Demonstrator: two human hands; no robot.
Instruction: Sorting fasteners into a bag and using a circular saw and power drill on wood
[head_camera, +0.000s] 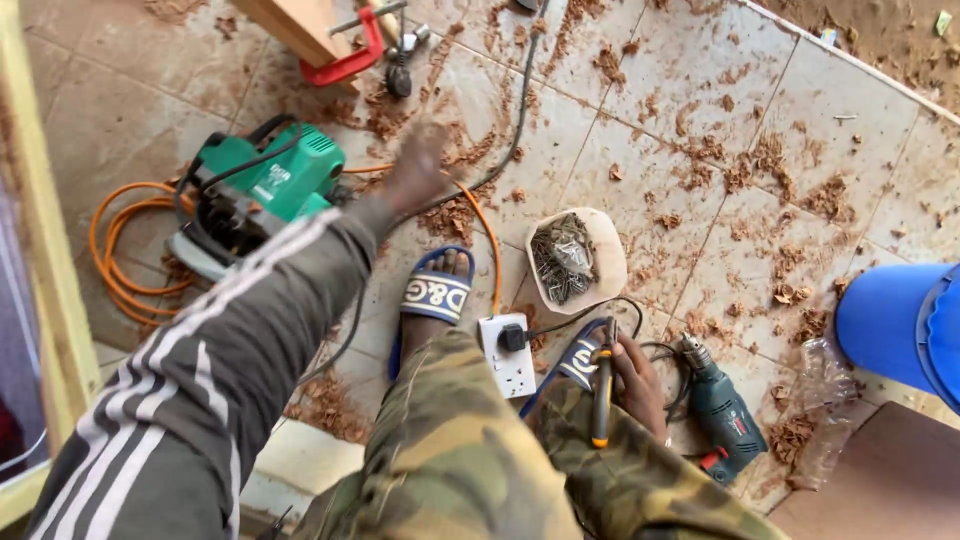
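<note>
Two hands over a shaving-strewn tiled floor (700, 80).
The left hand (415, 170), blurred, reaches beside the green planer (265, 185), grip unreadable; the right hand (638, 385) is closed around pliers (602, 395) by the drill (720, 410).

One head-worn cam, looking steeply down from above the person's knees onto a tiled floor (640, 120), tilted slightly fwd. Close range: left arm (230, 340) and camouflage trousers (470, 460) fill the lower frame; a green power planer (270, 185) sits upper left, a blue drum (900, 325) at right edge. No 2nd view to overlap.
</note>
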